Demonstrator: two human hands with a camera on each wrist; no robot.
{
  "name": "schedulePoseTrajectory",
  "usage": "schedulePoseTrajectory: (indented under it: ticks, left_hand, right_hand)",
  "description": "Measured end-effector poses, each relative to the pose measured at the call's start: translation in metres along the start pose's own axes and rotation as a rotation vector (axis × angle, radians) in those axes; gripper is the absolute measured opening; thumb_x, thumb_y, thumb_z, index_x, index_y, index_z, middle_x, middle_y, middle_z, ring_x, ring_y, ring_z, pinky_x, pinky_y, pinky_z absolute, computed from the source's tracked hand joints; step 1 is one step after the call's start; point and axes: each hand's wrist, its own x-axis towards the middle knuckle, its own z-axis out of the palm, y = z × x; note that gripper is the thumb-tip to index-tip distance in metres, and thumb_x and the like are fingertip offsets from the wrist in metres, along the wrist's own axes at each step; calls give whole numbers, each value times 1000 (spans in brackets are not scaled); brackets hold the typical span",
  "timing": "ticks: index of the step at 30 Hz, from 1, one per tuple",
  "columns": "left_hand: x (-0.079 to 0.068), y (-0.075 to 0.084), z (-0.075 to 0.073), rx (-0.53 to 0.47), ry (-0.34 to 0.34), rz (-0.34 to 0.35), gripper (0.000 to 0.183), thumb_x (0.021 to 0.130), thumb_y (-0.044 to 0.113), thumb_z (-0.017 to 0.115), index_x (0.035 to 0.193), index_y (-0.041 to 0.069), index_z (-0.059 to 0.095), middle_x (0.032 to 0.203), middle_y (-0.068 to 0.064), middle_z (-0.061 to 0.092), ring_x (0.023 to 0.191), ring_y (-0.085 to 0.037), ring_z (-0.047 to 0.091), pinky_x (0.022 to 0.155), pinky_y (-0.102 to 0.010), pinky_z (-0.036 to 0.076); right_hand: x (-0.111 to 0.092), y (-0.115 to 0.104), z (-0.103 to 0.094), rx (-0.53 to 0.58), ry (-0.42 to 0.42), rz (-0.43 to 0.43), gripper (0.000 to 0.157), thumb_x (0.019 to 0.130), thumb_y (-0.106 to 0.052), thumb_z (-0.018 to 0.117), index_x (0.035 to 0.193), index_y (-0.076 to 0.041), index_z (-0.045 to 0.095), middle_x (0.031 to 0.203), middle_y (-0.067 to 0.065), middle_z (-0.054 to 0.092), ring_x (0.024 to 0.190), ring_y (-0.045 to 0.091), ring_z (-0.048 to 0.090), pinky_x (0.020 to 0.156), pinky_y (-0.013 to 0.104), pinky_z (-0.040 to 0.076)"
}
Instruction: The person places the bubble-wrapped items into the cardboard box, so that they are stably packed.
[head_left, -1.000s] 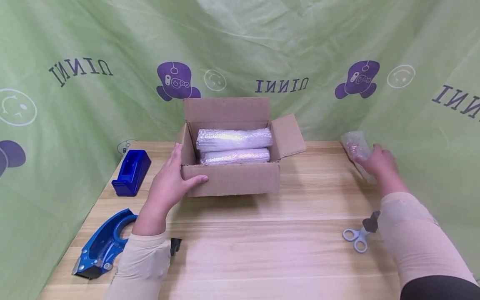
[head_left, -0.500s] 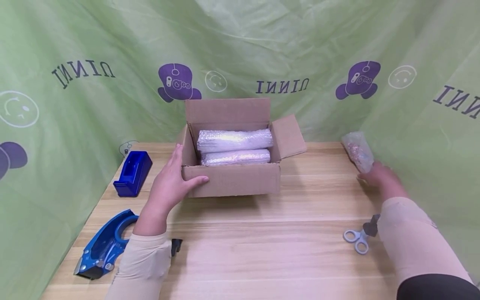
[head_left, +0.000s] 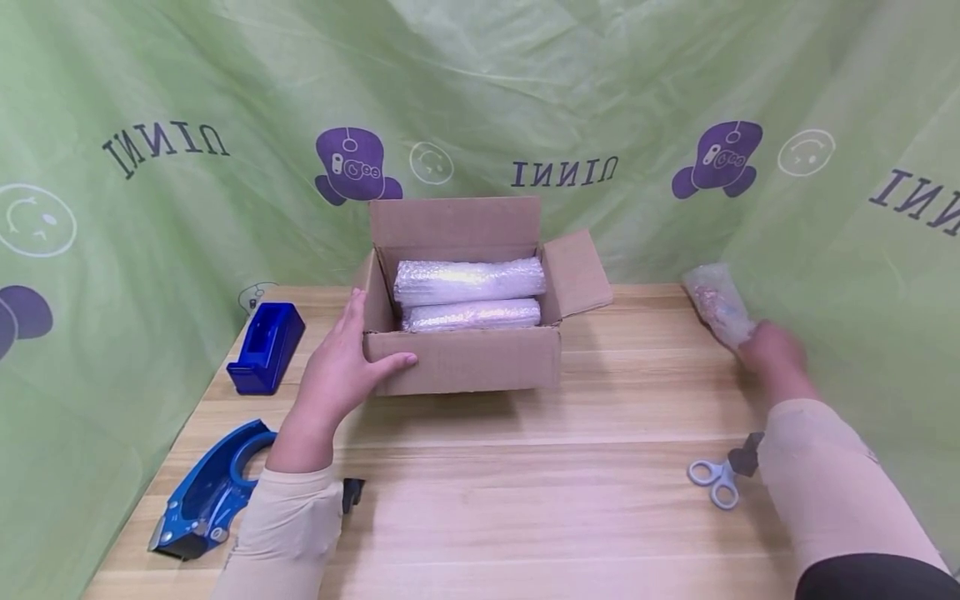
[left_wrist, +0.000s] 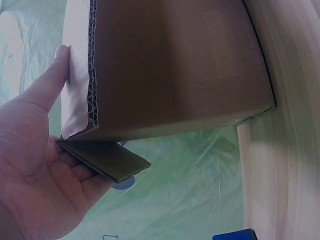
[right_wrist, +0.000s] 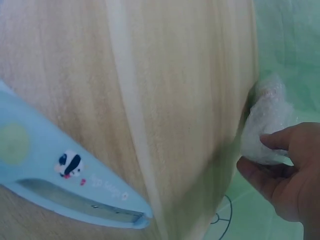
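Note:
An open cardboard box [head_left: 465, 362] stands mid-table in the head view. Two rolls in bubble wrap, a rear roll [head_left: 468, 279] and a front roll [head_left: 472, 314], lie side by side inside. My left hand [head_left: 333, 379] grips its near left corner; the left wrist view shows the thumb on one flap and fingers behind a side flap [left_wrist: 107, 157]. At the table's far right, my right hand [head_left: 776, 354] pinches the near end of a bubble-wrapped bundle [head_left: 716, 302]. Thumb and forefinger hold the wrap [right_wrist: 265, 125] in the right wrist view; its contents look reddish but unclear.
A blue tape dispenser [head_left: 264, 346] and a blue tape gun [head_left: 213, 492] lie at left. Pale scissors [head_left: 715, 483] lie beside my right forearm. A light-blue plastic tool with a panda print [right_wrist: 75, 165] is close in the right wrist view. Green curtain [head_left: 480, 100] surrounds the table.
My right hand has slid from the middle of the wrapped bundle to its near end. The bundle has barely moved. My left hand stays at the box corner.

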Motion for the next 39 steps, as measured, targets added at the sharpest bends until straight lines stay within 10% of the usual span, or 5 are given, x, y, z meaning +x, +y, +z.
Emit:
schedulePoseTrajectory:
  ticks: [22,27,33,39]
  left_hand:
    - [1,0,1,-2,8,5,124,73,75,67,159,17,0,166,-7,2,147,-42,22,114,-61,28]
    - [2,0,0,6,12,9,124,72,75,67,159,16,1,166,-7,3,147,-42,23,113,-61,29]
    - [3,0,1,4,9,4,124,72,74,68,160,17,1,166,-6,2,147,-42,22,113,-62,28]
    - [2,0,1,1,15,10,124,72,74,68,160,16,2,166,-8,4,147,-42,23,113,-61,28]
  right_hand:
    - [-17,-47,-52,187,103,-92,32,96,-20,56,111,8,51,99,26,61,85,36,56,62,36,46]
    - [-28,-66,-64,238,138,-131,32,96,-25,60,109,3,53,88,6,61,82,26,51,62,31,45]
    - [-42,-97,-77,406,152,-178,26,95,-23,64,107,-3,54,79,-24,58,77,2,55,65,18,50]
    - [-54,-130,-88,675,133,-269,9,93,-9,65,100,-8,60,82,-18,67,76,-3,65,71,11,54]
